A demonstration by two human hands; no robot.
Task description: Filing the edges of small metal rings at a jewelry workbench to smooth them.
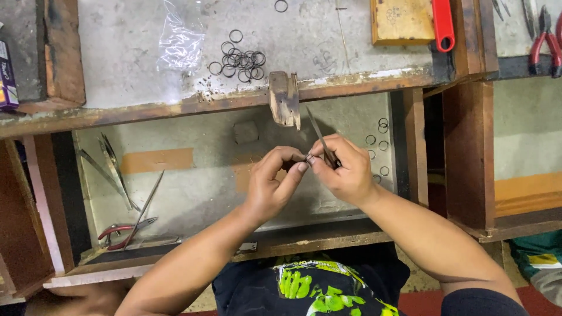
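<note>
My left hand (274, 186) and my right hand (345, 167) meet over an open drawer (199, 193), just below a wooden peg (285, 98) that sticks out from the bench edge. My right hand grips a thin metal file (316, 130) that points up and to the left. Between thumb and forefinger my left hand pinches a small metal piece (309, 157), too small to make out, against the file. A heap of dark metal rings (239, 58) lies on the bench top above the peg.
Tweezers and shears (114, 169) and red-handled pliers (120, 231) lie at the drawer's left. A few loose rings (380, 143) lie at its right. A clear plastic bag (180, 36), a wooden block (401, 20) and red pliers (547, 47) are on the bench.
</note>
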